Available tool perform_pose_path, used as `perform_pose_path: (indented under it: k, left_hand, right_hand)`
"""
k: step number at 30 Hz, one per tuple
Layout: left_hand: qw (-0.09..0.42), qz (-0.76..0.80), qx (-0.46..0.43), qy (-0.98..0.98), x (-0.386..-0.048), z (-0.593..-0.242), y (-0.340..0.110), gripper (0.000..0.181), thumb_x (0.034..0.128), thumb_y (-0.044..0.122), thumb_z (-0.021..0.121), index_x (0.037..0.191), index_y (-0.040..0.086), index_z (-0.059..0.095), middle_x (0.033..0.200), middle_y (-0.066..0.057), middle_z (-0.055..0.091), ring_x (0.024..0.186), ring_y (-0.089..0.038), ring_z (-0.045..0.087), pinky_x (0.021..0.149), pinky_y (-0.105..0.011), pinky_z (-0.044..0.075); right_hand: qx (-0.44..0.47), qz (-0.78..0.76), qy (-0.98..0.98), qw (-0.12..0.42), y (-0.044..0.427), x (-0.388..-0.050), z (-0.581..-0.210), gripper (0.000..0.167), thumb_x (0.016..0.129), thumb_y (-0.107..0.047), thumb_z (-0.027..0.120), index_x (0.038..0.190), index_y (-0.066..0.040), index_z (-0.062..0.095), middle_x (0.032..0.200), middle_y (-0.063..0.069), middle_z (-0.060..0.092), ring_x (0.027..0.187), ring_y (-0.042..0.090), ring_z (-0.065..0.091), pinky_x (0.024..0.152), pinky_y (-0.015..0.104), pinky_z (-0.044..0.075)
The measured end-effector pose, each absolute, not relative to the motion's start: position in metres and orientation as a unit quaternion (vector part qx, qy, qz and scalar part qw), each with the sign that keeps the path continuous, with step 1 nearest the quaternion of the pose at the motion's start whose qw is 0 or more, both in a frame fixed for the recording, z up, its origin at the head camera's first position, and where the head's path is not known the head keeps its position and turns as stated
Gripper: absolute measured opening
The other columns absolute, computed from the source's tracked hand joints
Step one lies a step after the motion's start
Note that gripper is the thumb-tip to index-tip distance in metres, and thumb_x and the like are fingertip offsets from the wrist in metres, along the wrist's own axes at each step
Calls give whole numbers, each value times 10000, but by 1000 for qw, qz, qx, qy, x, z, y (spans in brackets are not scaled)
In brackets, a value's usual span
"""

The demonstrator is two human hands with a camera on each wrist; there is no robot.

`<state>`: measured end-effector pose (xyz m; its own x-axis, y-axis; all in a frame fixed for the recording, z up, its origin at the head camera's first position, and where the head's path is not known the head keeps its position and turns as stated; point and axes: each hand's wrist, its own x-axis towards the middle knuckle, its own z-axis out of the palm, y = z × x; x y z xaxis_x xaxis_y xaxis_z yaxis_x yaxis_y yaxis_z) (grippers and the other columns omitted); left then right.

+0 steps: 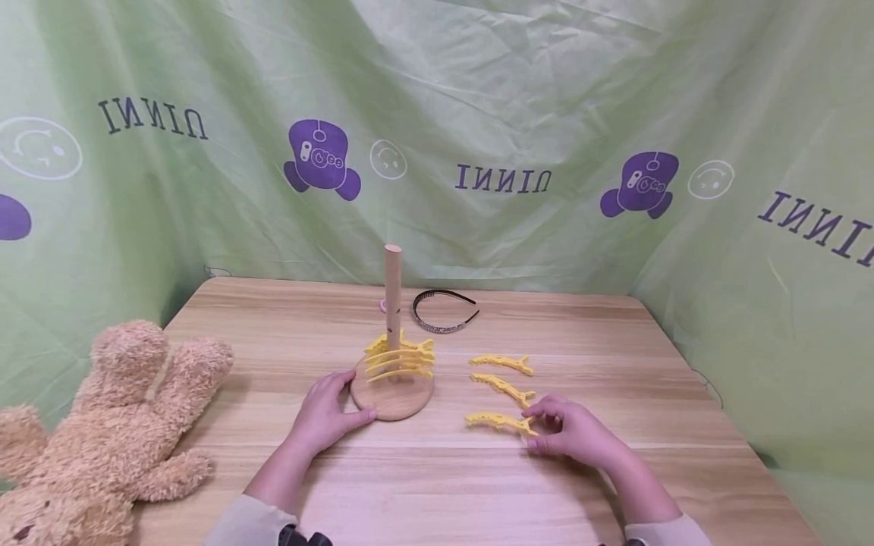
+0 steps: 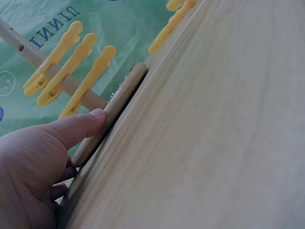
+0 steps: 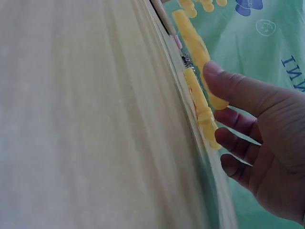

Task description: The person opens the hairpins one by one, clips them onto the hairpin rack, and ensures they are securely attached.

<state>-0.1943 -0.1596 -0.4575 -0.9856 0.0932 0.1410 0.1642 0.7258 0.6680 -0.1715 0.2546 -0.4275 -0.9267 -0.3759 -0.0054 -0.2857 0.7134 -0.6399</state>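
A wooden stand, with a round base [image 1: 392,406] and an upright rod [image 1: 393,292], bears several yellow clips [image 1: 399,364] low on its rod. My left hand [image 1: 324,413] grips the left edge of the base; the left wrist view shows the thumb [image 2: 86,128] against the rim. To the right of the stand, two yellow clips [image 1: 501,362] [image 1: 504,388] lie on the table. My right hand [image 1: 573,432] pinches the wider end of a third, nearer clip [image 1: 497,420] between thumb and fingers. In the right wrist view this clip [image 3: 190,38] stands slightly off the tabletop.
Behind the stand on the wooden table [image 1: 423,485] lie a dark headband [image 1: 442,329] and a small pink ring [image 1: 383,305]. A fluffy brown teddy bear [image 1: 109,432] lies at the left. Green printed cloth [image 1: 505,91] hangs behind and along both sides.
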Motion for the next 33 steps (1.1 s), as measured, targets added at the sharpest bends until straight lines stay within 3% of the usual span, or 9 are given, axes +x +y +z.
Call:
perform_pose_path:
  k: [3,11,18,25,33]
  left_hand:
    - [45,-365,-68,-928,-194,-456,-160,877,741,428,818,1395,-46,474,1409,-266,504,1345,-458,400,1143,-595,306]
    - [45,-361,-67,-929,-194,-457,-161,872,742,419,820,1393,-47,476,1404,-268,509,1341,-461,402,1139,-597,310]
    - [54,-362,-72,-928,-194,-459,-160,863,734,414,824,1380,-50,490,1384,-263,528,1322,-457,425,1124,-598,327]
    - [51,-361,-71,-928,-196,-458,-161,859,741,413,821,1384,-48,485,1395,-265,520,1333,-458,416,1135,-596,316]
    - [44,-365,-66,-927,-196,-458,-160,873,733,413,830,1391,-42,481,1402,-254,518,1344,-449,407,1144,-586,309]
  right_hand:
    - [-174,-332,925,59,251,-175,-423,431,770,-323,810,1141,-137,696,1036,9,653,840,114,534,690,216,459]
    - [-191,-361,912,39,235,-190,-400,420,842,-198,760,1202,-6,660,1019,90,708,896,135,622,751,222,527]
    - [-211,-368,906,1,220,-202,-378,377,889,-154,715,1223,7,647,1124,169,706,1035,320,663,873,437,558]
    - [-223,-336,914,-29,200,-210,-357,391,911,-173,690,1278,-51,633,1176,132,700,1083,307,643,708,277,524]
    - [-243,-298,921,-65,173,-219,-343,371,911,-183,690,1261,-65,656,1101,122,733,984,259,679,709,315,513]
